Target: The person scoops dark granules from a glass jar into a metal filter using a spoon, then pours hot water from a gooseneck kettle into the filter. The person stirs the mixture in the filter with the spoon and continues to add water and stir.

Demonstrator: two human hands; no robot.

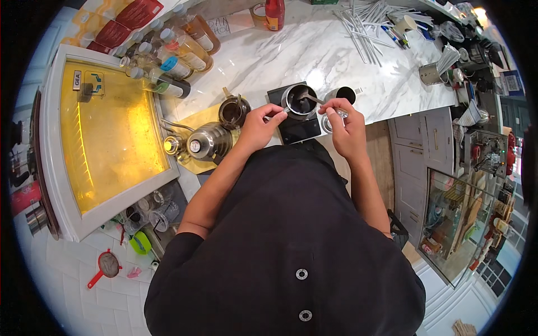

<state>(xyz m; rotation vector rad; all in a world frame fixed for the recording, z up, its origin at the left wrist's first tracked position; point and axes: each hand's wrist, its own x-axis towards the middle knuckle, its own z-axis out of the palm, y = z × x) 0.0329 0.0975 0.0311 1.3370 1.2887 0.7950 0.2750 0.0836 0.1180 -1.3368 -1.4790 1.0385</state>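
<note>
A metal cup (pixel 313 110) with dark contents stands on a black digital scale (pixel 300 132) at the counter's near edge. At the cup's left side, the fingertips of my left hand (pixel 257 127) pinch what looks like its small handle. My right hand (pixel 346 126) grips a metal spoon (pixel 315 98), whose bowl dips inside the cup. Just behind that hand is a second metal cup (pixel 332 96), dark inside. Partly covered by my right fingers, a small round metal item (pixel 326 124) sits beside the scale. Left of my left hand is a glass carafe (pixel 233 112).
A steel gooseneck kettle (pixel 210 142) stands at left on a yellow mat (pixel 197 164). Several bottles (pixel 191 50) line the back left, by a glass-fronted, yellow-lit cabinet (pixel 111 134). Wrapped straws (pixel 365 33) lie farther back. A red bottle (pixel 275 16) stands at the rear edge.
</note>
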